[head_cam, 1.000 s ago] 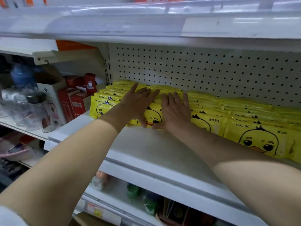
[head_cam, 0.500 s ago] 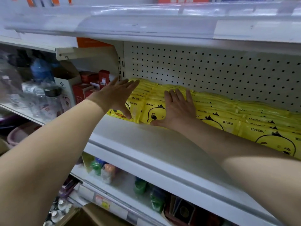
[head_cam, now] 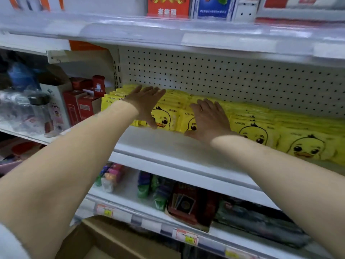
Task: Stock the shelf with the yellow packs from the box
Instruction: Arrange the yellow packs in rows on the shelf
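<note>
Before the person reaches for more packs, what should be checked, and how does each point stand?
1. Hands free: ok, left hand and right hand show straight fingers, gripping nothing.
2. Rows settled: ok, yellow duck packs lie flat on the shelf.
3. Room in front: ok, bare strip before the packs.
4. Gap beside the red boxes: cannot tell, the forearm partly covers it.
5. Packs left in the cardboard box: cannot tell, inside out of view.

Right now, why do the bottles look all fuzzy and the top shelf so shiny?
Head view: the clear bottles at the left edge are smeared by blur; pale glare streaks the upper shelf's front strip; the wide lens makes the left forearm look huge near the corner; the yellow duck packs look the sharpest.
</note>
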`<state>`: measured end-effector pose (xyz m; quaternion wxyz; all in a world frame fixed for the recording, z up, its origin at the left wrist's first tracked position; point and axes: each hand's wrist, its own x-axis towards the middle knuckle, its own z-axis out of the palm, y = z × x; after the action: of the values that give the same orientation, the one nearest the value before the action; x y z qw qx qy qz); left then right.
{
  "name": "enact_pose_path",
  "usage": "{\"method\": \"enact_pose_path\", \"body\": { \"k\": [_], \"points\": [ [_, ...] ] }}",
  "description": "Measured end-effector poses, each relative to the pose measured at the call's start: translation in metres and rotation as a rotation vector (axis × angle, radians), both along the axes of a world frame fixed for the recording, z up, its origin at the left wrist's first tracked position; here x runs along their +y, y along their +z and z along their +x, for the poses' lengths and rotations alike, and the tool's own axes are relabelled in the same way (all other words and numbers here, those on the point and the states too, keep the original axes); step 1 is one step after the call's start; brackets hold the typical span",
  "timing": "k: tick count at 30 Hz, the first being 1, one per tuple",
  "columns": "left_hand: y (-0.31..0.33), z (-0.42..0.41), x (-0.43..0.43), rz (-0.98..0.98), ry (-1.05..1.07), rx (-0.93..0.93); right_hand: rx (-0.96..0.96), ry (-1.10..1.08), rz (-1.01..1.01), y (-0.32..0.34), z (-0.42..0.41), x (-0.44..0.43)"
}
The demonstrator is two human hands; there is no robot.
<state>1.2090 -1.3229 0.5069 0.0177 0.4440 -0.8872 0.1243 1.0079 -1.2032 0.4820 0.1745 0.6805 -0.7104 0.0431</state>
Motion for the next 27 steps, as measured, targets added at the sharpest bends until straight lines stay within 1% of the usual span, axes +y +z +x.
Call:
{"method": "enact_pose_path", "body": {
  "k": [3,7,8,9,12,15,18,23,27],
  "points": [
    [0.004,-0.016,0.043,0.09,0.002,0.062,-0.045,-0.058,0.032,0.005,-0.009,0.05],
    [0.002,-0.021,0.108,0.078,-0.008,0.127,-0.059,-0.122,0.025,0.008,-0.017,0.127],
    [0.0,-0.021,0.117,0.098,-0.019,0.151,-0.05,-0.13,0.022,0.008,-0.02,0.137],
    [-0.002,-0.018,0.146,0.13,-0.029,0.164,-0.048,-0.141,0.024,0.007,-0.021,0.166],
    [-0.012,-0.011,0.179,0.207,-0.04,0.2,-0.048,-0.157,0.033,0.0,-0.023,0.193],
    [-0.02,0.011,0.223,0.245,-0.016,0.137,-0.086,-0.151,0.081,-0.005,-0.007,0.225],
    [-0.021,0.045,0.244,0.239,0.016,0.083,-0.103,-0.13,0.117,-0.007,0.014,0.245],
    [-0.001,0.081,0.264,0.135,0.075,-0.01,-0.108,-0.103,0.091,0.001,0.042,0.257],
    [0.006,0.091,0.27,0.109,0.067,-0.011,-0.075,-0.091,0.103,0.01,0.059,0.257]
  ]
}}
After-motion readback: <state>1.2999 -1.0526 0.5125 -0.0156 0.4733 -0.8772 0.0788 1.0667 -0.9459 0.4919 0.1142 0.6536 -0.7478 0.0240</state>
